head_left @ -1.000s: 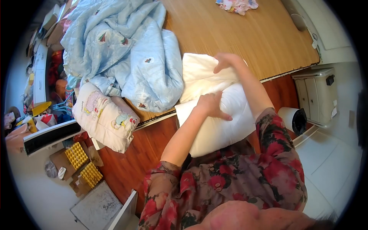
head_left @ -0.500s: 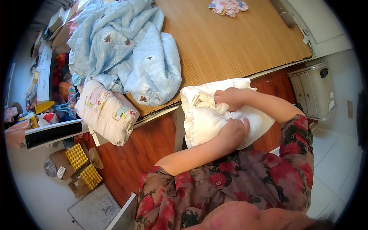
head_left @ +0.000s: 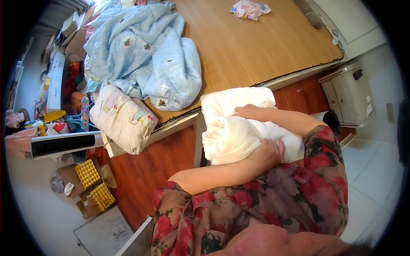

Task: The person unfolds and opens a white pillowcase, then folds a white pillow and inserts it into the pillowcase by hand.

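A thick white quilt (head_left: 232,138), partly folded over itself, lies against my body at the bed's front edge. My left hand (head_left: 269,153) is closed on its near side, the fingers curled against the fabric. Farther up, my right hand (head_left: 249,112) presses into the fold between its two layers; its fingertips are partly hidden by the cloth. To the left, a crumpled light blue quilt (head_left: 173,77) and a folded pale pink printed quilt (head_left: 124,117) rest on the bed.
The tan bed mat (head_left: 239,47) bears a small pink printed cloth (head_left: 250,9) at its far side. Yellow egg trays (head_left: 87,173) and a cardboard box stand on the floor at left. A beige cabinet (head_left: 348,96) and a bin (head_left: 331,119) are at right.
The white quilt's far part has been folded toward me and rolled over. Both my hands have shifted on it, the left moving nearer my body. The view has turned slightly.
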Demonstrator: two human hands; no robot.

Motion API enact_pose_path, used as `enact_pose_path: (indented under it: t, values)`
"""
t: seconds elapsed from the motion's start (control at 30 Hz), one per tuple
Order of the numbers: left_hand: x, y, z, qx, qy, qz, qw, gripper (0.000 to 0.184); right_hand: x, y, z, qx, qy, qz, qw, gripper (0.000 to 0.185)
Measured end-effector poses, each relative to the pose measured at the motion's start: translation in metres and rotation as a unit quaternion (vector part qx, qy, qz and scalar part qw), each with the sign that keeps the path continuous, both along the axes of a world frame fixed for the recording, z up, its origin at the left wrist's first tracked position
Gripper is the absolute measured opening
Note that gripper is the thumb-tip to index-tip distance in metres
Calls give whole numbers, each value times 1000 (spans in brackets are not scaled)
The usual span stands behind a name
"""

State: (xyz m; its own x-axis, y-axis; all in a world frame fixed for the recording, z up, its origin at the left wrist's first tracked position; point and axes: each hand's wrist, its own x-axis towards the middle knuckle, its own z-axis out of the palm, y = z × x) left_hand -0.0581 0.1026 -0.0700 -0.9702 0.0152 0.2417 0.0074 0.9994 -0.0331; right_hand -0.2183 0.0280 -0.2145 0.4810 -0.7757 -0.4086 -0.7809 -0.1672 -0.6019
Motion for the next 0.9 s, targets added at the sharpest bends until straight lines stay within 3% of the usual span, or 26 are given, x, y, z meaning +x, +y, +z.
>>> enact_pose_path:
  t: [0.03,0.07,0.13,0.17,0.23,0.27,0.37,0.5,0.6,0.67,0.73,0.77,0.8,0.83,0.87,0.9]
  values:
    - [2,4,4,1,0,-1,1000,31,10,2,24,197,-40,-169,965,47]
    - [4,8,8,-26,20,-7,999,29,14,11,37,198,-41,-173,964,47]
    - [9,12,12,-52,38,-19,998,27,22,26,48,230,-188,-219,929,45]
    - [10,13,13,-60,47,-24,997,27,24,29,40,230,-189,-222,929,45]
    - [11,15,12,-67,57,-27,996,27,27,32,20,158,-3,-221,962,42]
    - [11,16,10,-65,63,-21,996,27,25,32,17,158,19,-219,963,42]
    - [15,14,14,-65,70,-15,995,27,21,40,37,225,-96,-259,934,44]
    - [13,3,18,-49,50,2,998,28,0,40,40,324,-254,-311,857,49]
    - [6,-16,19,29,7,-7,1000,29,-11,39,28,360,-320,-362,798,55]
    - [2,-30,24,56,-15,-21,998,27,-4,32,60,371,-324,-368,789,58]
    - [-1,-39,27,90,-41,-39,994,25,15,16,113,320,28,-300,898,47]
    - [-2,-43,27,109,-60,-43,991,21,7,32,92,165,-84,-375,908,36]
    - [-4,-47,26,127,-79,-47,988,18,-2,33,84,170,-87,-379,905,36]
    - [-6,-58,21,129,-81,-51,987,18,-19,23,77,123,-47,-235,963,35]
    - [-8,-71,14,209,-61,-59,974,18,-37,13,68,72,-6,-84,994,36]
    - [-11,-83,10,288,-40,-66,955,18,-62,5,56,140,-40,-79,986,36]
